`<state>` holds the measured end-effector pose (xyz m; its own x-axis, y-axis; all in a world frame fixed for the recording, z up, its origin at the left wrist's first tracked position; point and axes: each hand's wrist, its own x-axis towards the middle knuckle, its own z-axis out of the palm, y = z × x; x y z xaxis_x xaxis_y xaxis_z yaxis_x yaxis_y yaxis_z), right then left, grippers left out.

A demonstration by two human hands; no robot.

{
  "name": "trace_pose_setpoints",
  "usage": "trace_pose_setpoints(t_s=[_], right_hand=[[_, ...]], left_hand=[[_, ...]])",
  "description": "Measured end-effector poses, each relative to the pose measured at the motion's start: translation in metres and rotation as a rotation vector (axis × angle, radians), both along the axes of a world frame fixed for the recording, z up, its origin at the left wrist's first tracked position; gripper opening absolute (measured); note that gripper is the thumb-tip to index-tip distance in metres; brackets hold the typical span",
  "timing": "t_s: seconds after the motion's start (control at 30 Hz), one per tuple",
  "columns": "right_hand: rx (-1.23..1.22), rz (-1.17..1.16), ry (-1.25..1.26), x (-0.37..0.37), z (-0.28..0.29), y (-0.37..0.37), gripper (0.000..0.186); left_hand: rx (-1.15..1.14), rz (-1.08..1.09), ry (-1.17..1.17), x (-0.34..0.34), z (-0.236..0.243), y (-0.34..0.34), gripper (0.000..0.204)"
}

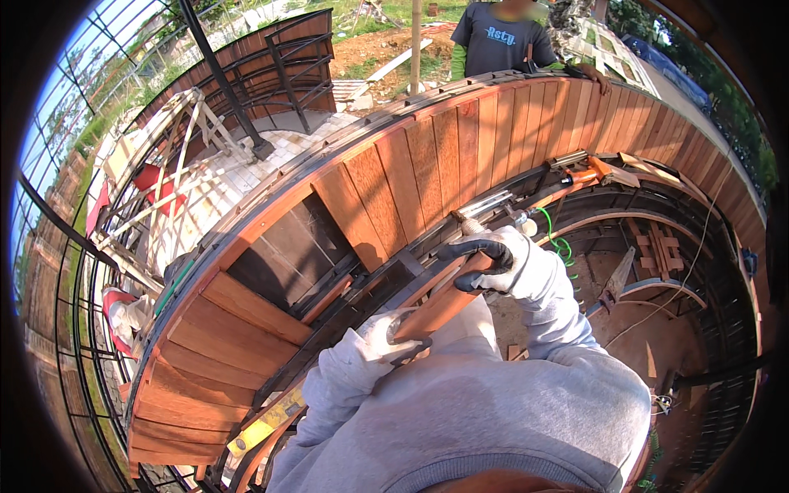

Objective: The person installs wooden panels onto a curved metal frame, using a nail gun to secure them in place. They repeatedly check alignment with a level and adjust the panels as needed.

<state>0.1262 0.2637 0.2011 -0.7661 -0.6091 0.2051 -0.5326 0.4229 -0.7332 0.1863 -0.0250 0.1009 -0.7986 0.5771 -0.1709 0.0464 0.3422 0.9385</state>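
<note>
My left hand [386, 345] and my right hand [489, 263], both gloved, grip a short reddish wooden board [440, 306] held diagonally over my lap. The left has its lower end, the right its upper end. Beyond them curves a wall of upright wooden boards [424, 181], with a dark uncovered gap [283, 255] left of centre. On the black ledge below it lie metal tools [489, 205], a cartridge-like tube [468, 226] just above my right hand, and an orange-and-black power tool [588, 175]. A coiled green hose [560, 246] hangs beside my right arm.
A yellow level [263, 426] rests at lower left. Another person [501, 41] stands behind the wall, a hand on its top. A person in red and white [123, 320] is at far left, near timber framing [193, 115]. Curved inner framing [657, 287] and a cable lie right.
</note>
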Motion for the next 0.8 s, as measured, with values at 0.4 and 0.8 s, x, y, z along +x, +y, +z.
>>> trace_pose_setpoints(t_s=[0.4,0.8], right_hand=[[-0.676,-0.252,-0.39,-0.073,-0.166,-0.024,0.028],[0.342,-0.3,-0.003,-0.108,-0.295,-0.095,0.041]], left_hand=[[0.57,0.658,-0.018,-0.019,-0.046,-0.061,0.04],[0.284,0.924,0.326,-0.081,-0.065,-0.114,0.027]])
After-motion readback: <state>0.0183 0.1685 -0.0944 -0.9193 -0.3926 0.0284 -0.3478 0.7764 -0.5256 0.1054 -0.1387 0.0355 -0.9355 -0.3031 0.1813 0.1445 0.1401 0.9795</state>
